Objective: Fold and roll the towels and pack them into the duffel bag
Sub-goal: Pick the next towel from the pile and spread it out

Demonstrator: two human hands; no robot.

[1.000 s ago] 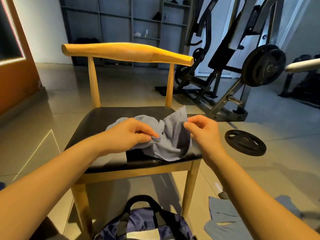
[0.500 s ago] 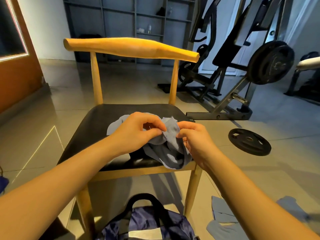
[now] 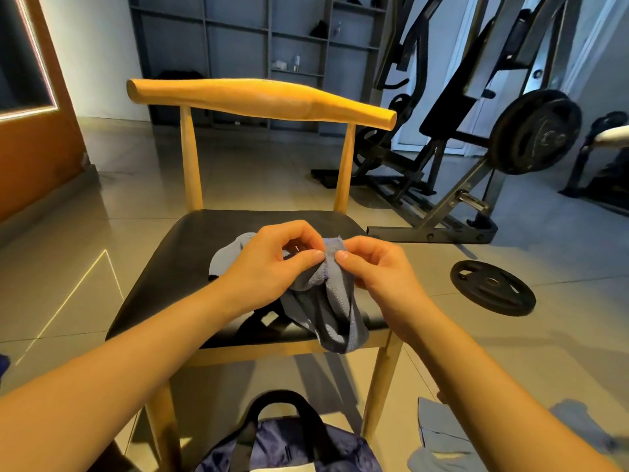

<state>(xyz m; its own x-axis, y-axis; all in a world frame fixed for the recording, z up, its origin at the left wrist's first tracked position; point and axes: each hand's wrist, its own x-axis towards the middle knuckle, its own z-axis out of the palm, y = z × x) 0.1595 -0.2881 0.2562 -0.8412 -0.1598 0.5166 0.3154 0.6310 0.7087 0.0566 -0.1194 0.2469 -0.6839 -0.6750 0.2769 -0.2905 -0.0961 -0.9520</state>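
A crumpled blue-grey towel (image 3: 323, 308) hangs over the front of a wooden chair's black seat (image 3: 177, 267). My left hand (image 3: 272, 264) pinches the towel's top edge between thumb and fingers. My right hand (image 3: 377, 267) pinches the same edge right beside it, the two thumbs nearly touching. Part of the towel lies bunched behind my left hand. The dark blue duffel bag (image 3: 289, 444) with black handles sits on the floor under the chair's front edge.
More blue towels (image 3: 442, 441) lie on the floor at the lower right. A loose weight plate (image 3: 492, 287) lies on the tiles to the right of the chair. A weight machine (image 3: 476, 131) stands behind it, and shelving lines the back wall.
My hands have come together on one edge of the towel and lifted it slightly. The spread-out flap on the right has collapsed into a hanging bunch.
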